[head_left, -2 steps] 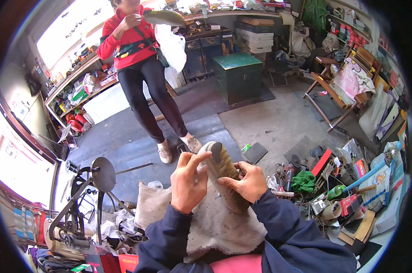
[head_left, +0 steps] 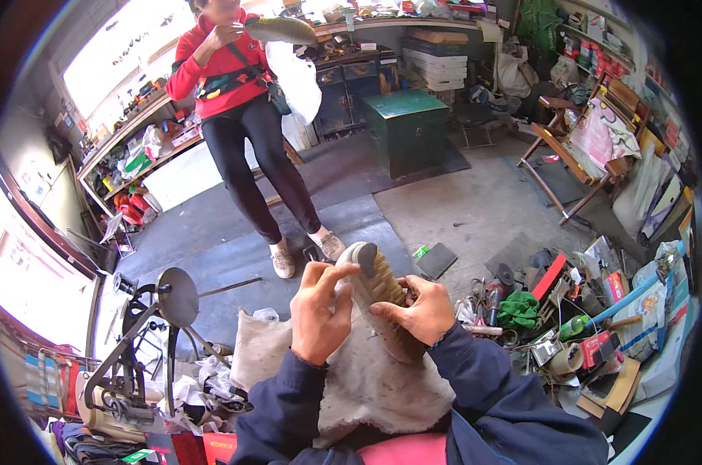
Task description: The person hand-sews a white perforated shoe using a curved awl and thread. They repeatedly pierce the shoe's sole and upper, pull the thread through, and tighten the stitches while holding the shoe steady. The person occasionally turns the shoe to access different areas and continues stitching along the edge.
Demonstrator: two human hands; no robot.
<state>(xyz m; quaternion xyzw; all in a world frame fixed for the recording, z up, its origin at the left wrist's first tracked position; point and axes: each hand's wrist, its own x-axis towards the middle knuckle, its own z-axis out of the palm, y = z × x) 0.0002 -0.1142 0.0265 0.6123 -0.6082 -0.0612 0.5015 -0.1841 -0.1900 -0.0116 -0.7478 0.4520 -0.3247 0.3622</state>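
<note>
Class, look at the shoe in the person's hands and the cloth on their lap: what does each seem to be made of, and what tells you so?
Shoe: tan upper, probably leather, matte; pale sole edge, likely rubber. Both the left hand and the right hand grip it.
Lap cloth: grey-beige, fuzzy and creased, possibly suede or thick felt.

Person in red top stood upper left of frame, holding shoe and white bag. Green metal box sat upper centre. Wooden folding chair at right. Tool clutter lay lower right; black iron stand lower left.
</note>
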